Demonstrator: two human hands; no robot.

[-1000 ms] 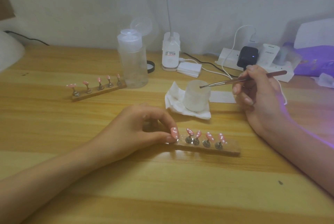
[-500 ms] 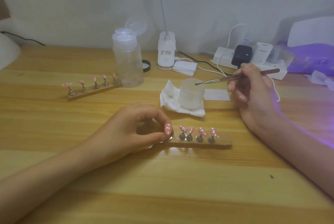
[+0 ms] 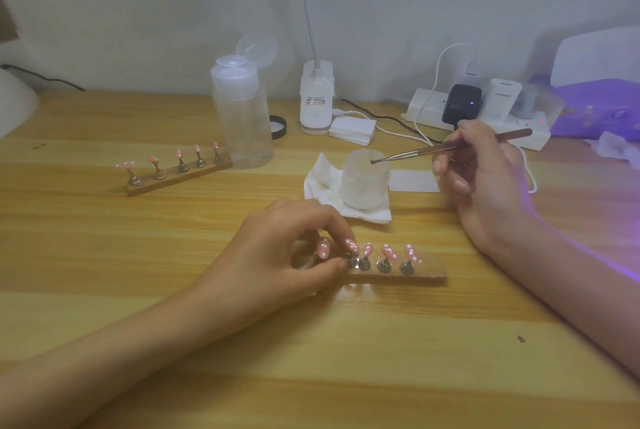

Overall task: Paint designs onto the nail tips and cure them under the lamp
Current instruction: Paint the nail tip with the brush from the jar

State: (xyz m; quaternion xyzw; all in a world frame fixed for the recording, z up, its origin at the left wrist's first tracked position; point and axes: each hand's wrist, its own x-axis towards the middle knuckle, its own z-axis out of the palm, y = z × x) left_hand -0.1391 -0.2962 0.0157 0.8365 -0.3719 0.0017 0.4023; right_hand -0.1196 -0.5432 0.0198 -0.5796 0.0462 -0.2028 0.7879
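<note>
On a wooden table (image 3: 346,359) a near wooden holder (image 3: 415,275) lies in the middle foreground, carrying a row of pink nail tips (image 3: 387,250) dotted with white on small metal stands. Its left end is covered by the left hand (image 3: 287,255), whose fingers are curled over it, thumb and forefinger pinching around the leftmost stand; one dotted tip can be seen between them. Farther and to the right, a thin brush (image 3: 450,149) is gripped by the curled fingers of the right hand (image 3: 485,183), with the bristle end held over the mouth of a frosted cup (image 3: 363,186). The cup is set on a folded white tissue (image 3: 320,186). A far wooden holder (image 3: 180,175) with plain pink tips is placed to the far left, just beside a clear bottle (image 3: 242,124) with its flip cap raised. At the far right edge a curing lamp (image 3: 595,106) is seen giving off purple light, with a white power strip (image 3: 429,110) near it.
</note>
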